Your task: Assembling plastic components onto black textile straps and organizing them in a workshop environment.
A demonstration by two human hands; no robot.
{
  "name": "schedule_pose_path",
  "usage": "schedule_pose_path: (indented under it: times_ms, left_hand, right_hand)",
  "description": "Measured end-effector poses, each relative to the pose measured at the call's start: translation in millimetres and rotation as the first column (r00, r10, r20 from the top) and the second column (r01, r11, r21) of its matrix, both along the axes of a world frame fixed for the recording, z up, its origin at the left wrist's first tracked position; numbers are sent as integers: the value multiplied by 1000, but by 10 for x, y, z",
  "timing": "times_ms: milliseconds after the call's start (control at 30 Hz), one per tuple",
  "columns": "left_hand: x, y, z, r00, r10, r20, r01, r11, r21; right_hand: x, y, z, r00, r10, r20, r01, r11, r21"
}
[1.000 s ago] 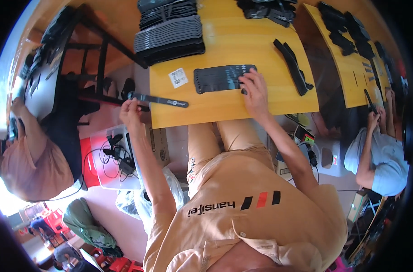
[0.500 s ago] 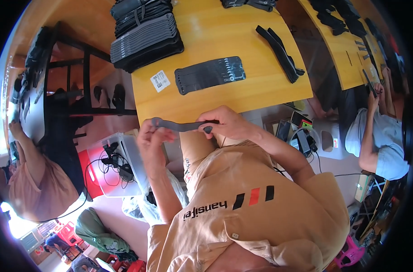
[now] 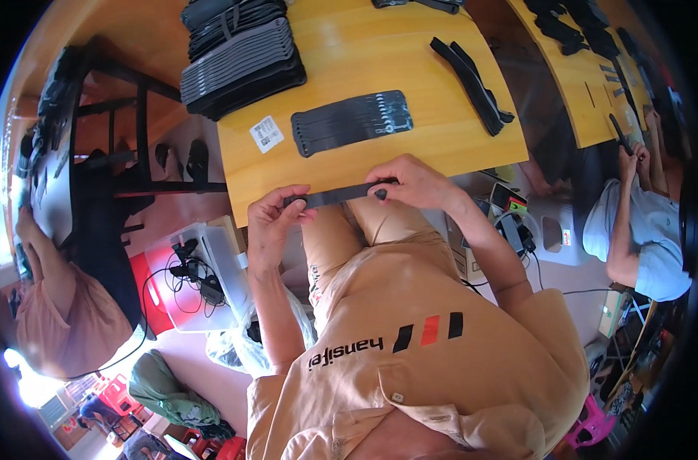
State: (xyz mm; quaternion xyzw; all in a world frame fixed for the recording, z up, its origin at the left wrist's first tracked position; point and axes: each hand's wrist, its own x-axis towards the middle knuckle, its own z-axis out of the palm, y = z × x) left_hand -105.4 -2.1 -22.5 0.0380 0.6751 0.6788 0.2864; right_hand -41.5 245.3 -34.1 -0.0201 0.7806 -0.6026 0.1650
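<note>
A flat black strap [image 3: 337,197] is stretched almost straight between my hands, just off the table's near edge and above my lap. My left hand [image 3: 274,217] pinches one end between thumb and fingers. The other end is gripped by my right hand [image 3: 416,182], where a short folded bit of it pokes out under the fingers. Right beyond them, a row of dark straps [image 3: 341,126] lies side by side on the yellow table [image 3: 364,54]. A white printed label [image 3: 267,135] sits to the left of that row.
Stacked bundles of black straps [image 3: 245,73] rise at the table's far left. A few long black strips [image 3: 471,86] lie on its right side. Below left stands a clear bin [image 3: 211,307] with cables on top. Other people work at tables on both sides.
My left hand has closed on the strap's end and moved slightly right. The strap went from curved to nearly straight, and my right hand has moved up and to the right.
</note>
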Motion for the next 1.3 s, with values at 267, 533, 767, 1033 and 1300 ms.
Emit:
schedule_pose_path:
  times_ms: [267, 533, 767, 1033, 1300]
  left_hand:
    - [-304, 297, -208, 999, 41, -32, -40, 999, 14]
    - [-421, 458, -552, 983, 170, -75, -171, 985, -5]
    - [-461, 485, -643, 961, 218, -172, -241, 962, -130]
    - [-524, 515, -700, 947, 223, -231, -276, 933, -231]
    - [-531, 532, -710, 942, 209, -262, -276, 927, -253]
  right_hand:
    - [109, 577, -209, 920, -312, 235, 340, 936, -89]
    - [-13, 568, -566, 791, -609, 53, 611, 790, -41]
    - [-72, 535, -679, 723, -686, -78, 674, 726, -138]
    - [-80, 536, -681, 689, -722, -58, 707, 687, -167]
    - [-57, 538, -743, 683, -705, -191, 715, 699, -23]
